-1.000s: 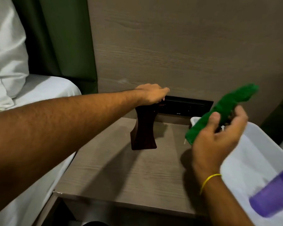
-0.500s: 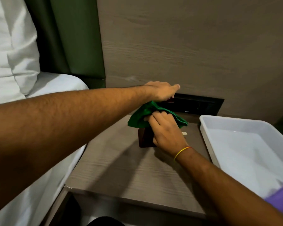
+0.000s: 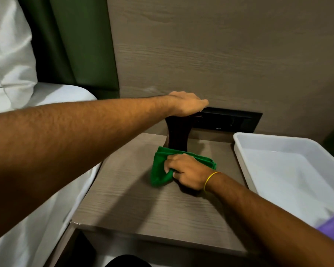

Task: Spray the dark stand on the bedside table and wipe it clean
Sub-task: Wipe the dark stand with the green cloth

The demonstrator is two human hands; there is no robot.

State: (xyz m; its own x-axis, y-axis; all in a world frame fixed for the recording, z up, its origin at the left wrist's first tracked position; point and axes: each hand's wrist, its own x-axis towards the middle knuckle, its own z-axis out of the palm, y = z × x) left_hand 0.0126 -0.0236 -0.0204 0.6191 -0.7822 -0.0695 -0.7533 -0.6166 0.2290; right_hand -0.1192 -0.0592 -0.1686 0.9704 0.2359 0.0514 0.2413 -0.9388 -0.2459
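— Stand [image 3: 178,134] first: where is it?
— Upright at the back of the bedside table [image 3: 143,205], dark and narrow at the waist, just in front of the black socket panel [image 3: 231,120] set into the wood wall.
— And the left hand [image 3: 185,104]?
— Laid flat, palm down, on the top of the stand, fingers stretched toward the panel. Whether they curl over the far edge I cannot tell.
— The right hand [image 3: 185,173]?
— Down at the foot of the stand, fingers bunched around a green cloth [image 3: 159,170]. The cloth is pressed against the stand's base and spreads onto the tabletop. A yellow band [image 3: 210,180] circles that wrist.
— Anything else nearby?
— A white plastic tub [image 3: 239,151] sits at the right side of the table, near the cloth but not touching it. Something purple [image 3: 333,226] shows at the right border, too cropped to identify. White bedding [image 3: 52,95] and a green headboard [image 3: 81,45] lie to the left.
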